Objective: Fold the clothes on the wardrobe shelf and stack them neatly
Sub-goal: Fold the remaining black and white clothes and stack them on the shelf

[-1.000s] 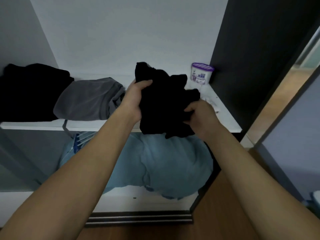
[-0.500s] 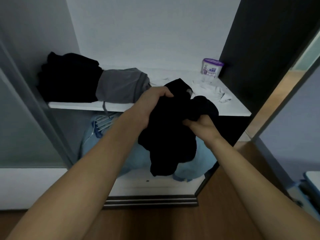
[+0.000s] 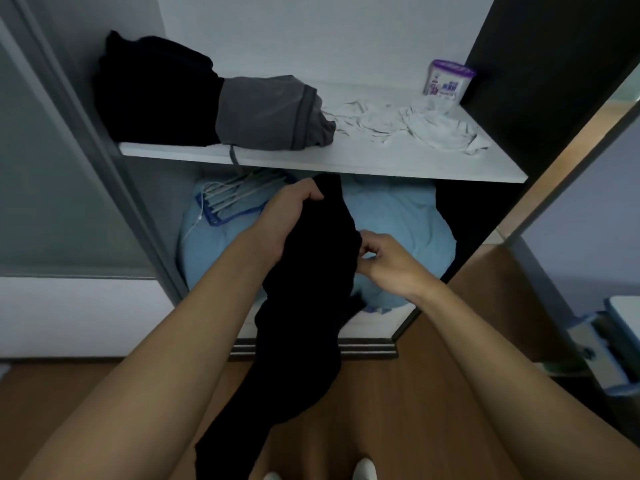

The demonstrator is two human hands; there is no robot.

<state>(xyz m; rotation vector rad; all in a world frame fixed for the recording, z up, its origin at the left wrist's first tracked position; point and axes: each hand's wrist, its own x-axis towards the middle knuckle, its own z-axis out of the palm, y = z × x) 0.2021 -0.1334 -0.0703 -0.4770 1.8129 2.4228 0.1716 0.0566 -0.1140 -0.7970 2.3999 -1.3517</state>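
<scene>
A black garment (image 3: 304,306) hangs long in front of the wardrobe, below the white shelf (image 3: 346,164). My left hand (image 3: 287,220) grips its top end. My right hand (image 3: 384,261) pinches its right edge with curled fingers. On the shelf lie a black pile (image 3: 156,95) at the left, a folded grey garment (image 3: 270,112) beside it and a crumpled white garment (image 3: 415,126) at the right.
A purple-lidded tub (image 3: 448,79) stands at the shelf's back right corner. Below the shelf lie a light blue bundle (image 3: 398,223) and a blue-and-white hanger rack (image 3: 235,199). A sliding door (image 3: 52,168) stands at the left, wooden floor (image 3: 398,410) under me.
The black garment came off the shelf, dropped below its edge and now hangs stretched out. Both hands moved down and toward me with it. The view pulled back from the wardrobe.
</scene>
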